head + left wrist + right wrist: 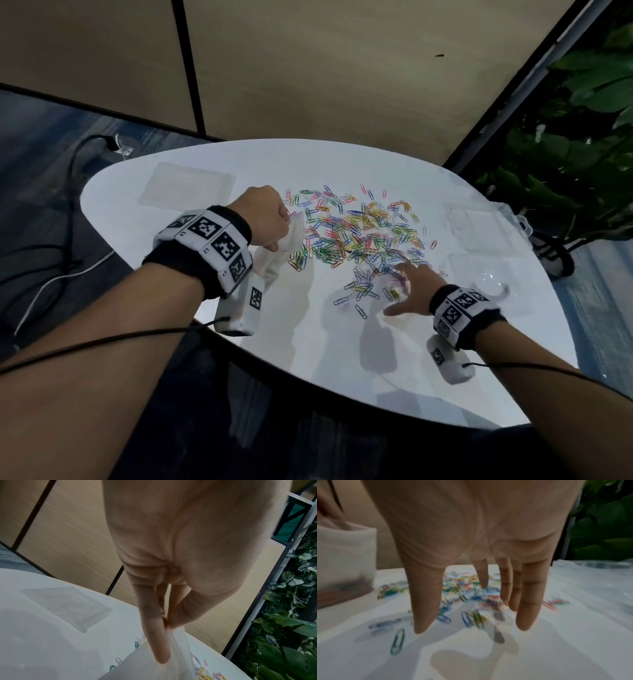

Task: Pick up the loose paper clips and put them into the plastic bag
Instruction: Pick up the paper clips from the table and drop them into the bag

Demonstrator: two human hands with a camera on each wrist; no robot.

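Note:
Many coloured paper clips (352, 236) lie scattered over the middle of the white table (308, 342). My left hand (270, 219) pinches the top edge of a translucent plastic bag (274, 260), which hangs down at the pile's left edge; the same pinch shows in the left wrist view, thumb and fingers on the bag (163, 661). Some clips sit in the bag's bottom (342, 593). My right hand (407, 291) hovers open, fingers spread and straight, over the near clips (471, 616), holding nothing.
A flat stack of clear bags (186, 186) lies at the table's far left. Clear plastic boxes (479, 226) and a clear lid (493, 284) sit at the right. Plants (575, 144) stand beyond the right edge, and cables (61, 270) run on the floor at left.

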